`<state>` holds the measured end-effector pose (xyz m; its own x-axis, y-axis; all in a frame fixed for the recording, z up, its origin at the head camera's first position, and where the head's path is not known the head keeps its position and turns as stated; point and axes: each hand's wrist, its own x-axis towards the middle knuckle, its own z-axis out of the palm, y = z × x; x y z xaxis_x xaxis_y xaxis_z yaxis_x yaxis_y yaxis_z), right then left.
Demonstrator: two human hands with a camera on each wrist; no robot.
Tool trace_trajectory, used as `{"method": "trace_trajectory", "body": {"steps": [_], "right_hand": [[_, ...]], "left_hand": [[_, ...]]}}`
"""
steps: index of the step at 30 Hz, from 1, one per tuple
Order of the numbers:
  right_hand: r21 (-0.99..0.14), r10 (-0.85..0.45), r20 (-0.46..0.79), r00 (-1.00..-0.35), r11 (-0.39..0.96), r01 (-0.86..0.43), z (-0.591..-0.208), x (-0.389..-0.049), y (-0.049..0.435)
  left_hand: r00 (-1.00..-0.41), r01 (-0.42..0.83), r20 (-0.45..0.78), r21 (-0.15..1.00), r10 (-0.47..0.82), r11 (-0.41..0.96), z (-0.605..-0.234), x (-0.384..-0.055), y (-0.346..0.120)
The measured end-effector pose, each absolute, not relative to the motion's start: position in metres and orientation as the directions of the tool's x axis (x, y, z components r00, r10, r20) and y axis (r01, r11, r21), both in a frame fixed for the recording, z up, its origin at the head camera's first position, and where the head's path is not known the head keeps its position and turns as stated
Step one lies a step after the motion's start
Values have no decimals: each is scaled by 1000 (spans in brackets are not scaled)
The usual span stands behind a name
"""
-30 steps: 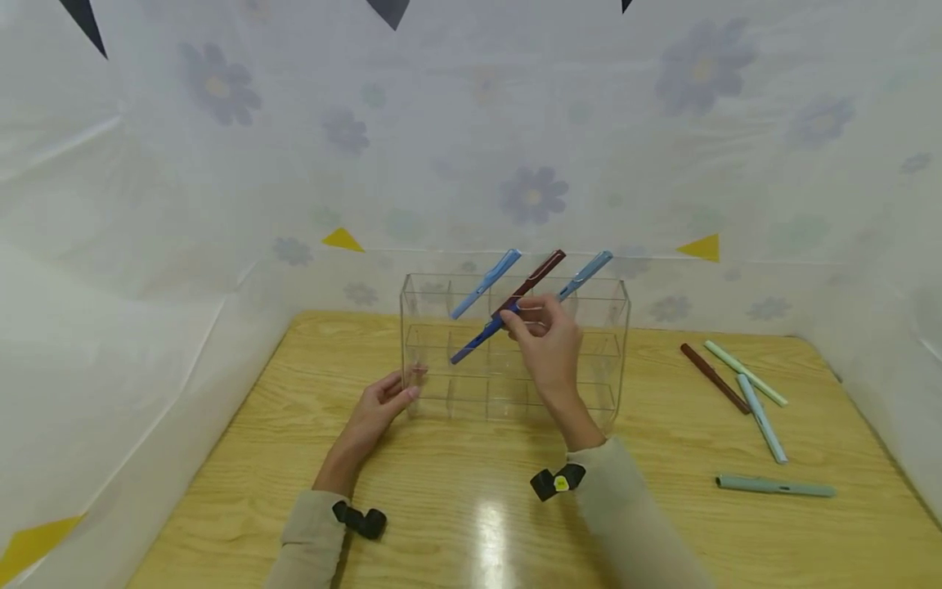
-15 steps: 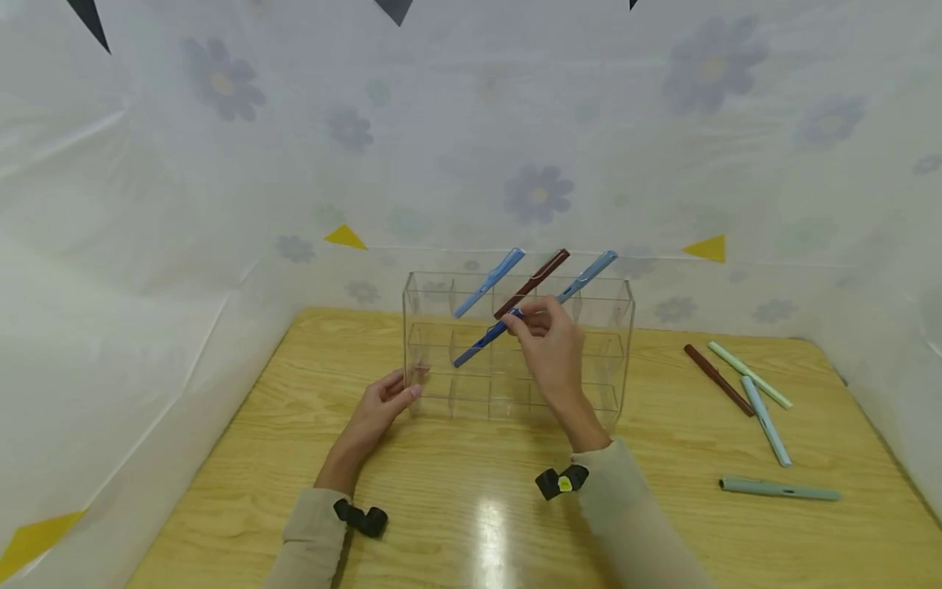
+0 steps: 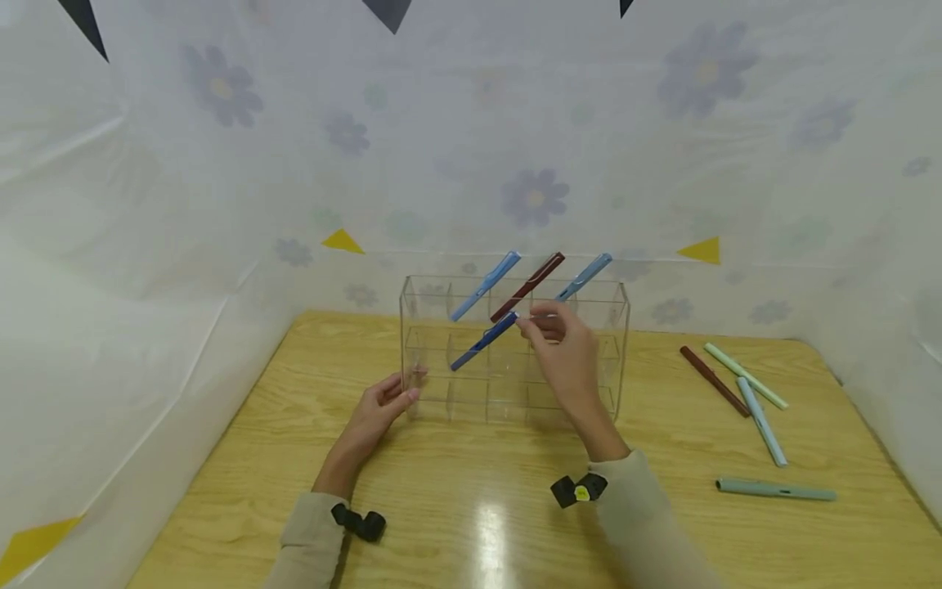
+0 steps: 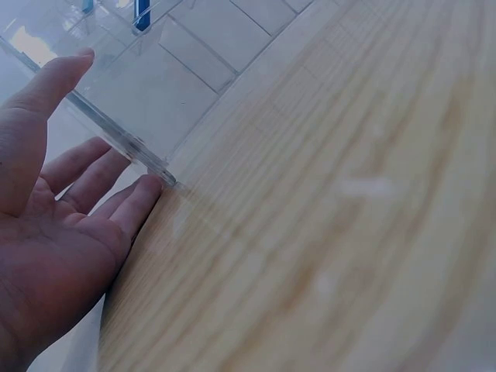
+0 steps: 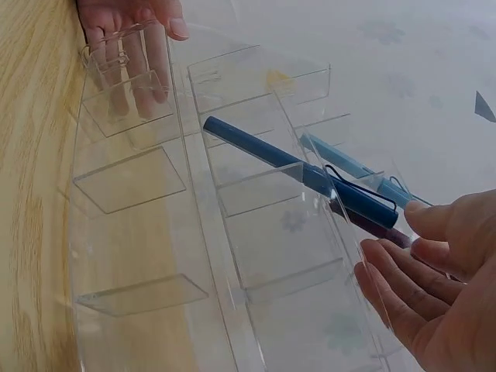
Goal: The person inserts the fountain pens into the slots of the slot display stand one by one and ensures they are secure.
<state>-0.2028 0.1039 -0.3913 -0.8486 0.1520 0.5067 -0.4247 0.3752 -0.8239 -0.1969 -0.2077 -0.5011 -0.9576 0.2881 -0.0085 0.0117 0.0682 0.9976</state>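
A clear acrylic organizer (image 3: 508, 401) with divided tiers stands upright on the table. A dark blue pen (image 3: 483, 343) leans slantwise in its middle tier, clip side up. Just off the cap end is my right hand (image 3: 570, 356), its thumb and fingers relaxed and apart from the pen in the right wrist view. My left hand (image 3: 378, 411) rests against the organizer's lower left side, fairly straight fingers at the bottom corner. Along the top tier lean a light blue pen (image 3: 486, 286), a maroon pen (image 3: 527, 286) and a grey-blue pen (image 3: 585, 276).
Right of the organizer, a second maroon pen (image 3: 714, 381), a pale green pen (image 3: 746, 375) and a pale blue pen (image 3: 761, 421) lie close together on the wooden table (image 3: 412, 523). A sage green pen (image 3: 776, 489) lies nearer. Flowered sheeting (image 3: 441, 164) encloses the table.
My right hand has let go of the dark blue pen and drawn back slightly right and down. The pen now leans in the middle tier. My left hand stays put.
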Motion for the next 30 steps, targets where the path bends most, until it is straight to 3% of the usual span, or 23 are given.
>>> {"method": "trace_trajectory", "body": {"steps": [10,17,24,30], "right_hand": [[-820,138,531,-836,335,-465,-382,-183,130],[-821,147,536,-831,320,-473,-383,-170,151],[-810,120,533,-838,358,-464,-384,-158,172],[-777,120,599,-792,325,-539,-384,-152,194]], "left_hand": [[-965,-7,-35,994,258,109,-504,-195,-211],[-959,29,9,998,283,63,-503,-197,-208],[-958,20,0,998,287,66,-501,-198,-208],[-956,20,0,998,293,64,-500,-197,-209]]}}
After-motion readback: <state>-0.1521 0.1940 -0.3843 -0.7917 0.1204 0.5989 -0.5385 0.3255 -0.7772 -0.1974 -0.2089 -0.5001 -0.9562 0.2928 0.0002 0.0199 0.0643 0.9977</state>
